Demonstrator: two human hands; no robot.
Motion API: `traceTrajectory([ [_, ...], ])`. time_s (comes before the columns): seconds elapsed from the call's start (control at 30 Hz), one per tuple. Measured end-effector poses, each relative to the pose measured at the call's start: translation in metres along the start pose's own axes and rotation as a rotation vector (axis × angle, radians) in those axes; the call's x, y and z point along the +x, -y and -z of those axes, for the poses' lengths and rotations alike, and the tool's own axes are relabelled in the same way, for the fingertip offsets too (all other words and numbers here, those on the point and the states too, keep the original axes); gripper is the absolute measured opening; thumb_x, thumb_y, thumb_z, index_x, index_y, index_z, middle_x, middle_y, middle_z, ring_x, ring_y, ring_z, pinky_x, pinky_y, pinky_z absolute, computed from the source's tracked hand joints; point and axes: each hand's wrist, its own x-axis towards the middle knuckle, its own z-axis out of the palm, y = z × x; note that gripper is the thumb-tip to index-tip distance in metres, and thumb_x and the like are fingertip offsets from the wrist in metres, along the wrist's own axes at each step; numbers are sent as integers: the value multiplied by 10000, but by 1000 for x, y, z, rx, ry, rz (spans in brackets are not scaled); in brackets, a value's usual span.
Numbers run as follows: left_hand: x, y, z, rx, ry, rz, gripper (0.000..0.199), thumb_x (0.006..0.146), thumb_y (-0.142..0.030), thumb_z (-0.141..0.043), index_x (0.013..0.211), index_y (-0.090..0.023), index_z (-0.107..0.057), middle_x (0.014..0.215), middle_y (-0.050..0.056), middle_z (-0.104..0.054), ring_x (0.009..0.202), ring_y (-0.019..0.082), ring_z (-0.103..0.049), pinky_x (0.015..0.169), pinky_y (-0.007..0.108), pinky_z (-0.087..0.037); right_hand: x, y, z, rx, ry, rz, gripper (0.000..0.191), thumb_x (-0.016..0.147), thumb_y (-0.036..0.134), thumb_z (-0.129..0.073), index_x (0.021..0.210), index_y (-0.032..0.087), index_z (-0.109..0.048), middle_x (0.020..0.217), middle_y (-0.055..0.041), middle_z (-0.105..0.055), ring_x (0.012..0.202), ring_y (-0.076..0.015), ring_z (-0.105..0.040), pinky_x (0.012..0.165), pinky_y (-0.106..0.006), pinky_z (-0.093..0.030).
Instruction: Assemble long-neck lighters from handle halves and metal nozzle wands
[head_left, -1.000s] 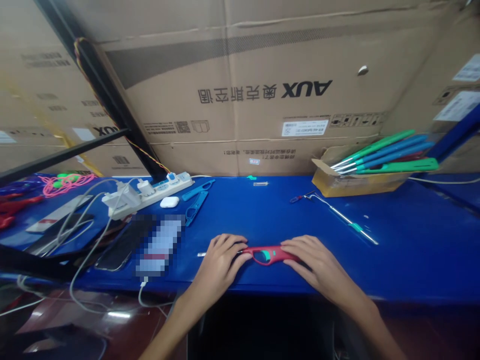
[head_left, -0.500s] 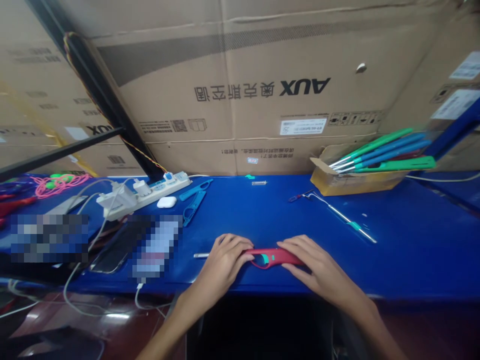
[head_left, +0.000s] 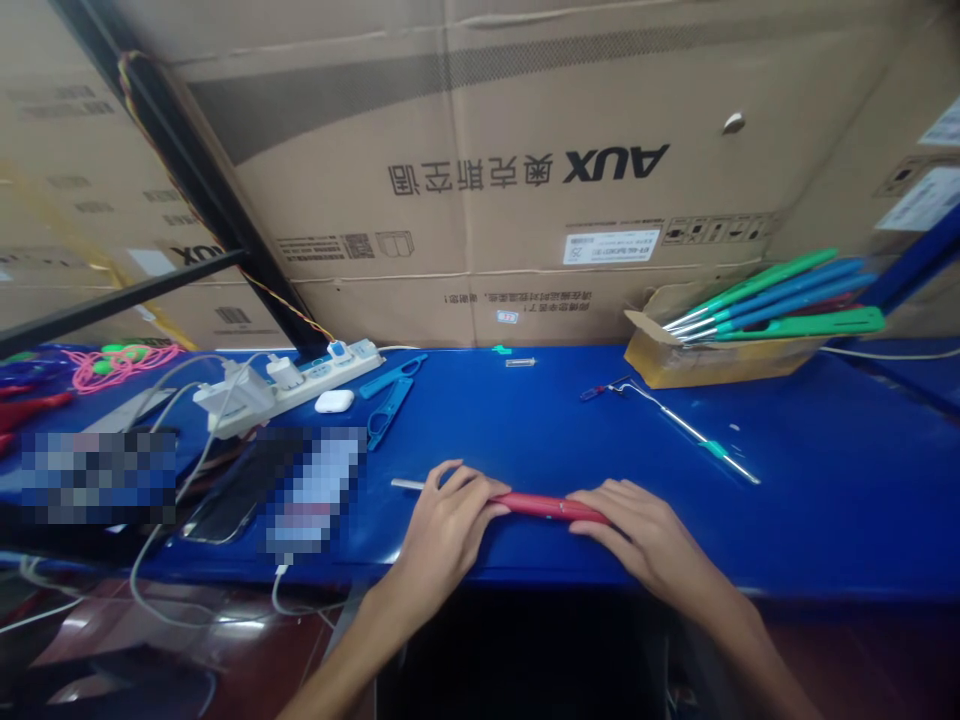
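Observation:
A red long-nosed lighter (head_left: 540, 506) lies crosswise between my hands, near the table's front edge. My left hand (head_left: 454, 515) is closed round its nozzle end, and the silver tube sticks out past the fingers to the left. On the other end, my right hand (head_left: 634, 515) pinches the red handle between thumb and fingers. The lighter is turned narrow side up, so its trigger opening is out of sight. Farther back on the right lie a loose metal tube with a green collar (head_left: 716, 448), thin wires and a small dark red part (head_left: 592, 393).
A cardboard box (head_left: 720, 365) at the back right holds several green, blue and red lighters. Blue shell halves (head_left: 390, 410), a white earphone case (head_left: 334, 401), a power strip (head_left: 322, 378) and phones with cables crowd the left. Upright cartons (head_left: 480, 120) wall off the back.
The red lighter has rolled about its length: its trigger opening showed before and now its narrow edge faces up. Both hands keep hold of it. The view has shifted slightly.

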Motion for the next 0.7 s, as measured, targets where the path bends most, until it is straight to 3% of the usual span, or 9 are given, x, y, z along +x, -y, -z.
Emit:
traceTrajectory([
  [0.17,1,-3,0,-10,-30,-35,162,1070,-197,-459,1134,-225,-605,1054,5,-739,962,169,-661,1056,438,-379,-4,3,-2,10,-35,12,351,1059,429,-444,1141,202,-699,1021,-62,-788,897,-220,-749,838,-365,-598],
  [0.4,-1,-2,-2,58,-29,3,183,1071,-170,-418,1182,-197,-561,1074,40,-695,984,201,-599,1027,440,-387,-7,2,0,43,-55,-29,422,1012,431,-551,1393,248,-557,1228,-88,-717,1087,-244,-719,861,-351,-622],
  [0.57,-3,-2,1,65,60,95,203,1079,-201,-387,1145,-197,-579,1055,47,-672,965,215,-570,990,442,-407,-3,-2,0,-2,-50,15,300,1028,339,-531,1298,237,-615,1193,-90,-696,1028,-215,-709,827,-333,-611],
  [0.7,-2,-4,0,84,104,91,220,1083,-242,-400,1177,-199,-594,1139,59,-663,1048,229,-574,1015,459,-396,0,-3,0,-15,12,-11,279,990,354,-601,1242,237,-637,1166,-70,-711,1063,-228,-676,926,-398,-583],
])
